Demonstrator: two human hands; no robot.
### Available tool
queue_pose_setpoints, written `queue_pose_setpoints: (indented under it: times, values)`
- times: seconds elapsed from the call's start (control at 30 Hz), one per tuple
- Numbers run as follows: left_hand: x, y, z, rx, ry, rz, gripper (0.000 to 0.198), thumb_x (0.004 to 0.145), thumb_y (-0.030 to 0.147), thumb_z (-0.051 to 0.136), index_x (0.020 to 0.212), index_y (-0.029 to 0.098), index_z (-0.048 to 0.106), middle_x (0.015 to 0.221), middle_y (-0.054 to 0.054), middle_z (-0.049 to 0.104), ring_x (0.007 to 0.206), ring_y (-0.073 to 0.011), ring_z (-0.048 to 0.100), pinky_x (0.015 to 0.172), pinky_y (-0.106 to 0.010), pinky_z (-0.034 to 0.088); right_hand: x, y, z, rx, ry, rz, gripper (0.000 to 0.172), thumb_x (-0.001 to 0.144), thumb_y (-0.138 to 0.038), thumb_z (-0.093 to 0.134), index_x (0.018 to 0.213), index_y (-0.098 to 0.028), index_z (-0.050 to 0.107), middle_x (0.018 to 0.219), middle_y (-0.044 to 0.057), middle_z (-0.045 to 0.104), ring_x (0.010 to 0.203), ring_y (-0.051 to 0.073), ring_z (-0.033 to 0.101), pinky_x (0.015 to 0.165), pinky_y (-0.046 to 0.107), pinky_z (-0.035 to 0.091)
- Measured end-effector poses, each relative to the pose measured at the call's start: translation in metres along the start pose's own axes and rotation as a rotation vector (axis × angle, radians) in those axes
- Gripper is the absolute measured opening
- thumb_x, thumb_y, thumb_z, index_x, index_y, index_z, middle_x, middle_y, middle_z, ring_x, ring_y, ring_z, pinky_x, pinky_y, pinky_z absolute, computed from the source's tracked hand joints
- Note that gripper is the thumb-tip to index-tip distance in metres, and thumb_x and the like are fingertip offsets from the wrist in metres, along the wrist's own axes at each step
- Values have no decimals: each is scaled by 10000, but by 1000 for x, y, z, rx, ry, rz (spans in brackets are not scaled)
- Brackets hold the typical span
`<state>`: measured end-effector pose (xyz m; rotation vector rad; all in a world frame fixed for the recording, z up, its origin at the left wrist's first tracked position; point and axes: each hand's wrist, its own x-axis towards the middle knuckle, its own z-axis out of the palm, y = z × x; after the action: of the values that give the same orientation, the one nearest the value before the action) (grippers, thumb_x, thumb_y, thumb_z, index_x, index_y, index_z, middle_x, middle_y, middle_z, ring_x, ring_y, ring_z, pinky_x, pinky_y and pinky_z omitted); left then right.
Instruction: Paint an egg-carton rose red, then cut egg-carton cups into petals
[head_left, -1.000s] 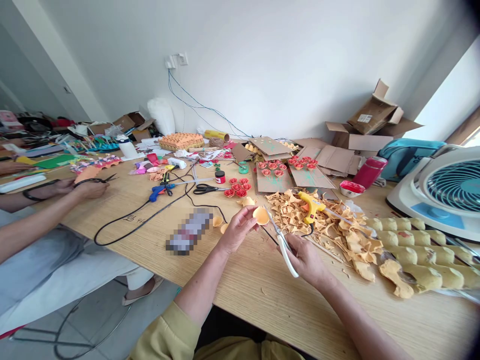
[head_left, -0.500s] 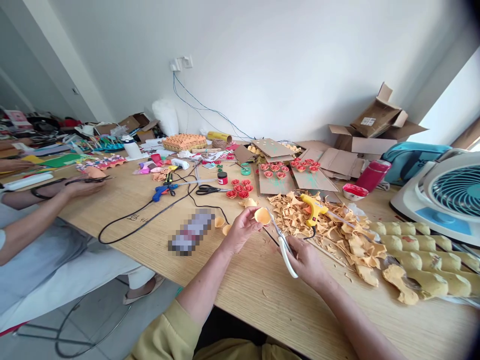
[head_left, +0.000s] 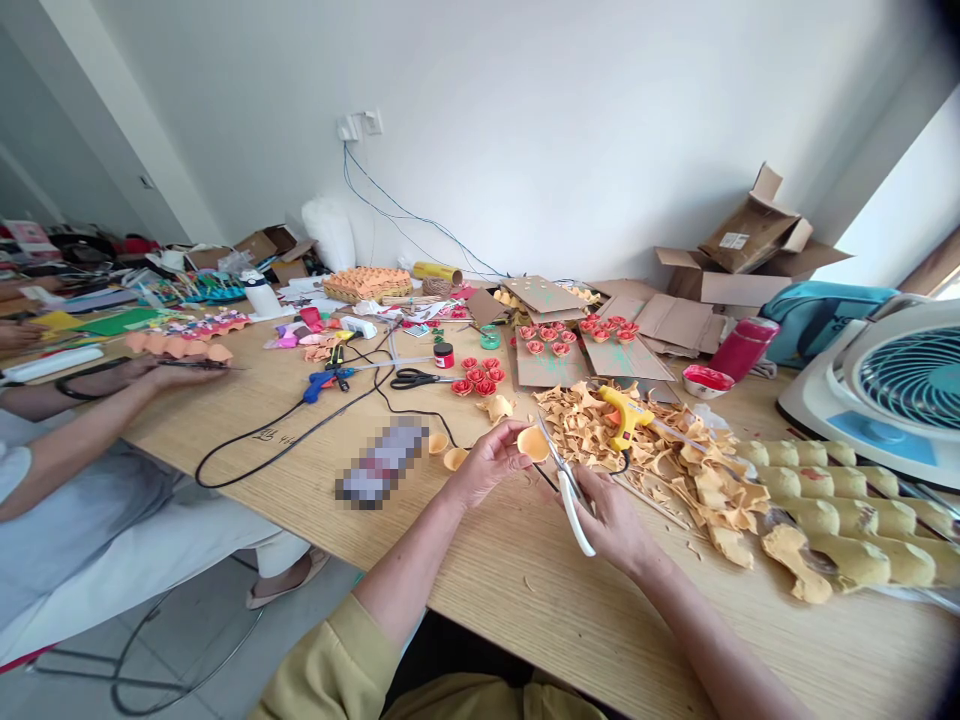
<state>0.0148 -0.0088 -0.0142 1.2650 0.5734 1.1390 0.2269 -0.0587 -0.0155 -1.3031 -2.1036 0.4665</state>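
Observation:
Pinched between the fingers of my left hand [head_left: 491, 462] is a small orange paper cup [head_left: 533, 443]. My right hand [head_left: 606, 515] grips white-handled scissors [head_left: 574, 510], whose blades point up at the cup's right edge. Two more orange cups [head_left: 454, 459] lie left of my left hand. Beyond my hands is a heap of orange cut scraps [head_left: 581, 430], with a yellow glue gun [head_left: 626, 418] resting on it. Red paper roses [head_left: 478, 376] and black scissors [head_left: 420, 379] stand farther back on the table.
A blurred-out object [head_left: 382, 465] lies left of my hands. A blue glue gun [head_left: 322, 384] trails a black cord. Egg trays [head_left: 855, 515] and a fan [head_left: 885, 390] are at the right. At the left, a co-worker's hands hold an orange tray strip [head_left: 180, 348] and scissors.
The cup in my left hand has shifted slightly right and down, its opening facing me more. The co-worker's orange strip now shows at greater length.

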Motion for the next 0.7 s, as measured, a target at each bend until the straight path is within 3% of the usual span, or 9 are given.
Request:
queue_pose_setpoints:
  times: [0.5,0.7]
  values:
    - [-1,6,-4,-185,21,-79,517,726,386,867,1171,198,681,1036,-58,686,849,-159,686,811,-291,491,0,12,6,211,-26,85,389,965,-516,445,726,-211,470,610,-46,416,562,110,379,531,255,305]
    - [-1,6,-7,-212,40,-89,529,738,398,859,1188,184,681,998,-66,696,807,-135,659,780,-271,474,-1,11,5,223,-63,82,345,961,-484,442,776,-201,514,685,-15,512,632,134,440,582,271,351]
